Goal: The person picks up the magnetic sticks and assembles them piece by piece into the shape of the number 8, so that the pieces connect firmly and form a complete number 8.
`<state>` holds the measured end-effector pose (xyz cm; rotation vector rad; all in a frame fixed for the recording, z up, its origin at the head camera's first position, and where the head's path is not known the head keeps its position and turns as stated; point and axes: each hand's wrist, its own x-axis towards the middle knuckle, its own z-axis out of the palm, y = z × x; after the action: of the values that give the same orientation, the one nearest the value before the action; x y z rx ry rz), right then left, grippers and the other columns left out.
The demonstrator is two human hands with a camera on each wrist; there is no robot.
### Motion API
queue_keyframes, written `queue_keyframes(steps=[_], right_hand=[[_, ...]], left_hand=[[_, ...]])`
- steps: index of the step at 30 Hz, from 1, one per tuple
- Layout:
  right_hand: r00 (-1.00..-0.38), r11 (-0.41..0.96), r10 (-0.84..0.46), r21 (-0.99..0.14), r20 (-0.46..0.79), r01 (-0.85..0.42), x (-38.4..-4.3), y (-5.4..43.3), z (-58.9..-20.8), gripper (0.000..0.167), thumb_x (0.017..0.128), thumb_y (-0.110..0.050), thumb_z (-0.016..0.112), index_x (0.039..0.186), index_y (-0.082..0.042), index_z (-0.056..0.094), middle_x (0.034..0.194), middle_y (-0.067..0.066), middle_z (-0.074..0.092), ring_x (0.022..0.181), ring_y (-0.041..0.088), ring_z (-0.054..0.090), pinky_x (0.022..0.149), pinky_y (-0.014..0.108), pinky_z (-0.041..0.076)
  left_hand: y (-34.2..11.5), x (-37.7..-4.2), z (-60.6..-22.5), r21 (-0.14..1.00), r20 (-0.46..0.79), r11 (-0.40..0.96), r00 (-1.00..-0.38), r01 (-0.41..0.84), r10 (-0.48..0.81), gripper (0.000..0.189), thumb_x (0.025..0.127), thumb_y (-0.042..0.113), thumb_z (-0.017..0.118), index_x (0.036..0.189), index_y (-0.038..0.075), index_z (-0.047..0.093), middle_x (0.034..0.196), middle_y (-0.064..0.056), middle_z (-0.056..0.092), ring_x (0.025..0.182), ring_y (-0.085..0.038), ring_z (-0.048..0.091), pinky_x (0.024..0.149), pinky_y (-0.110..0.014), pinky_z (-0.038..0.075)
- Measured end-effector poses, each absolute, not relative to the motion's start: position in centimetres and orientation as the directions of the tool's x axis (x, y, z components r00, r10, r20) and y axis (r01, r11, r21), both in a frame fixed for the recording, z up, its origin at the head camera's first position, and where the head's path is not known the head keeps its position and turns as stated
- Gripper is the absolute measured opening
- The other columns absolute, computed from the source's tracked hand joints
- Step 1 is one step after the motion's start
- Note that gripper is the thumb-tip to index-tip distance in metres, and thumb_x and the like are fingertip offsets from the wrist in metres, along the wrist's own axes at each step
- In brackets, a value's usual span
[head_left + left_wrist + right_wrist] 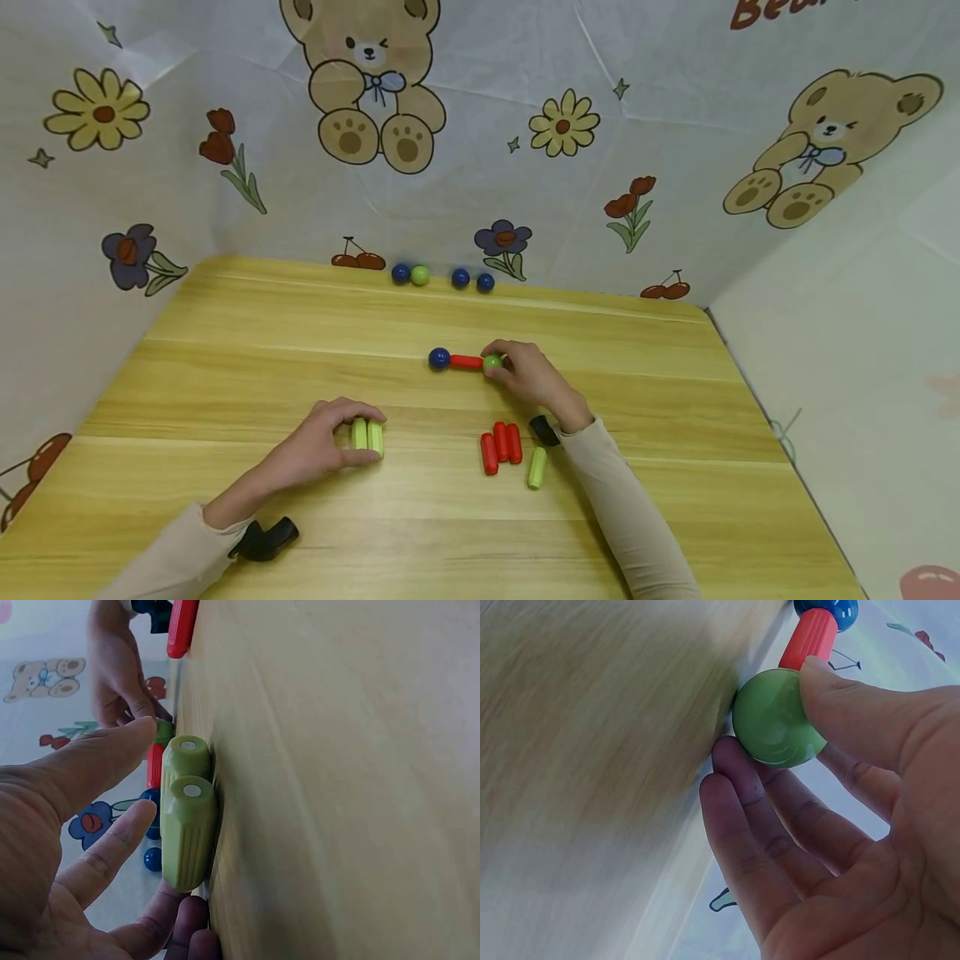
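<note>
My right hand (529, 373) pinches a green ball (772, 720) between thumb and fingers, low over the wooden table (645, 517). That ball sits at one end of a red magnetic rod (467, 362), and a blue ball (439, 358) is at the rod's other end, on the left. My left hand (322, 442) curves round two light green rods (189, 832) lying side by side, fingers at their far ends and thumb at the near ends. In the left wrist view, a pale round disc shows on the end of each.
Three red rods (501, 443) lie close together below the right hand, with another green rod (536, 468) beside them. Along the table's back edge sit three blue balls (461, 277) and a green ball (420, 275). A cloth printed with bears (375, 92) hangs behind.
</note>
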<state>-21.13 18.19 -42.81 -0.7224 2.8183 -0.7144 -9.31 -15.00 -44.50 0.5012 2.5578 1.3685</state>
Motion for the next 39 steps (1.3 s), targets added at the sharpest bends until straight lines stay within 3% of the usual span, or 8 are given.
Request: queue_keyframes(steps=[9, 21, 26, 32, 39], right_hand=[[-0.875, 0.775, -0.482, -0.484, -0.038, -0.406, -21.0, 18.1, -42.7, 0.024, 0.097, -0.018, 0.068, 0.119, -0.008, 0.067, 0.106, 0.005, 0.069, 0.084, 0.018, 0.057, 0.080, 0.033, 0.050], [-0.874, 0.772, -0.484, -0.491, -0.043, -0.403, -21.0, 18.4, -42.8, 0.024, 0.098, -0.018, 0.066, 0.120, -0.009, 0.066, 0.111, 0.006, 0.070, 0.086, 0.018, 0.059, 0.082, 0.035, 0.051], [-0.873, 0.770, -0.486, -0.495, -0.045, -0.403, -21.0, 18.4, -42.8, 0.023, 0.098, -0.018, 0.066, 0.120, -0.010, 0.066, 0.113, 0.006, 0.070, 0.088, 0.019, 0.060, 0.084, 0.036, 0.051], [-0.873, 0.770, -0.486, -0.493, -0.041, -0.405, -21.1, 18.4, -42.9, 0.023, 0.098, -0.019, 0.066, 0.119, -0.010, 0.066, 0.110, 0.005, 0.069, 0.086, 0.018, 0.059, 0.082, 0.034, 0.051], [-0.870, 0.766, -0.492, -0.493, -0.038, -0.412, -21.0, 18.4, -42.8, 0.023, 0.098, -0.018, 0.066, 0.119, -0.010, 0.066, 0.110, 0.005, 0.069, 0.086, 0.017, 0.058, 0.082, 0.033, 0.051]], left_hand=[[-14.7, -9.0, -45.0, 0.799, -0.034, 0.570, -0.931, 0.193, 0.363, 0.042, 0.079, 0.024, 0.086, 0.117, 0.023, 0.069, 0.119, -0.002, 0.062, 0.104, -0.025, 0.042, 0.079, -0.033, 0.040], [-14.2, -8.9, -45.1, 0.758, 0.038, 0.597, -0.931, 0.264, 0.364, 0.034, 0.082, 0.023, 0.084, 0.114, 0.025, 0.070, 0.115, 0.001, 0.061, 0.102, -0.022, 0.045, 0.078, -0.033, 0.036], [-14.3, -9.7, -44.0, 0.778, 0.023, 0.578, -0.930, 0.247, 0.367, 0.034, 0.085, 0.021, 0.081, 0.117, 0.019, 0.069, 0.113, -0.001, 0.059, 0.099, -0.022, 0.049, 0.081, -0.037, 0.039], [-14.2, -11.2, -43.3, 0.832, 0.037, 0.495, -0.917, 0.249, 0.398, 0.038, 0.086, 0.009, 0.079, 0.122, 0.007, 0.066, 0.114, -0.007, 0.056, 0.101, -0.024, 0.060, 0.087, -0.041, 0.052], [-13.4, -12.9, -43.6, 0.887, -0.021, 0.430, -0.913, 0.171, 0.407, 0.038, 0.084, 0.005, 0.078, 0.121, 0.006, 0.068, 0.121, -0.013, 0.055, 0.105, -0.026, 0.060, 0.093, -0.046, 0.050]])
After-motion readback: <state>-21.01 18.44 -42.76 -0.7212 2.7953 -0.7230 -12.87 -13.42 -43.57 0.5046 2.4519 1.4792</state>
